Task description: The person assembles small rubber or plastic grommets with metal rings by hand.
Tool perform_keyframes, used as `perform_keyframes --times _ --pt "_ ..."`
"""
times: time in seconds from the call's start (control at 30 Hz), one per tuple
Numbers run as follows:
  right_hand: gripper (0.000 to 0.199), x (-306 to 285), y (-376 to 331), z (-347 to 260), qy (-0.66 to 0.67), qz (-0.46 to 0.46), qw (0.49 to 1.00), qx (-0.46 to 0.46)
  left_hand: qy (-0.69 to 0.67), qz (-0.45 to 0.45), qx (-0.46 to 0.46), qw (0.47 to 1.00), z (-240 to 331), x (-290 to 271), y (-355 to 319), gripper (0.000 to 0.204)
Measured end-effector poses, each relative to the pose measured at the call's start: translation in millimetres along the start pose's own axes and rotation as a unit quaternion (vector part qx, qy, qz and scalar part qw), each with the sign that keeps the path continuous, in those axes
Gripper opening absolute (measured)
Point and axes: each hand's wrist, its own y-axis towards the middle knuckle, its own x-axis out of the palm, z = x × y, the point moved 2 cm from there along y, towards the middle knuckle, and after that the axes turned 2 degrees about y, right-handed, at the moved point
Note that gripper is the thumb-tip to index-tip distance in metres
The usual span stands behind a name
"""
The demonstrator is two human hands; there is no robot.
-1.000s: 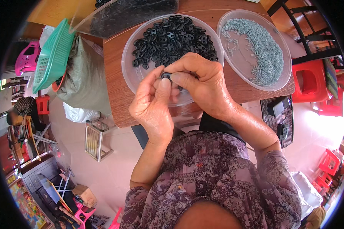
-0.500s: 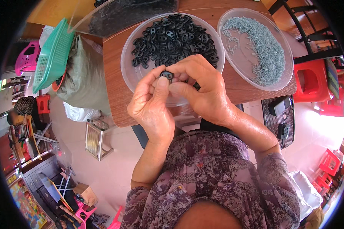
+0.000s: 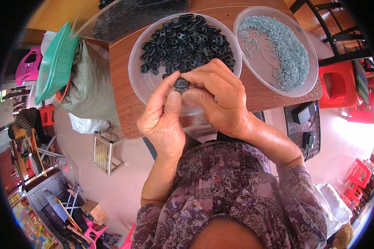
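Observation:
A small black cord lock with two round holes (image 3: 181, 84) is pinched between my two hands, above the near edge of a round clear tub (image 3: 134, 83). My left hand (image 3: 164, 124) grips its left side with thumb and forefinger. On the other side, the fingertips of my right hand (image 3: 224, 99) close on it, the remaining fingers curled; whether they hide anything more I cannot tell. Many similar black cord locks (image 3: 187, 45) are heaped in the tub. To its right, a shallow clear tray (image 3: 262, 79) holds a pile of small grey-blue springs (image 3: 297, 58).
Behind the tub stands a large clear bin (image 3: 141, 18) with dark pieces. A wooden table (image 3: 122, 95) carries them. Left are a green basket (image 3: 56, 66), a grey sack (image 3: 89, 83) and a metal stool (image 3: 104, 153). A red stool (image 3: 336, 89) stands right; a person (image 3: 27, 124) is far left.
The cord lock has turned so that its two-holed face shows more fully. My left thumb has slid lower, away from it. The view has shifted slightly.

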Motion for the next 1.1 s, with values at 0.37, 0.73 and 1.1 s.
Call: perform_keyframes --times 0.37,0.73,1.1 --pt "0.03 5.6 -2.4 0.1 0.001 0.039 0.998 -0.05 -0.017 0.024 0.037 0.999 -7.1 3.0 -2.0 0.033" --pt "0.034 11.5 -4.9 -0.8 0.002 0.058 0.995 -0.078 0.015 0.042 0.094 0.995 -8.9 5.3 -4.0 0.028" --pt "0.032 8.9 -5.6 -5.8 0.027 0.046 0.997 -0.06 -0.008 0.021 0.039 0.999 -0.1 0.6 -7.0 0.033"
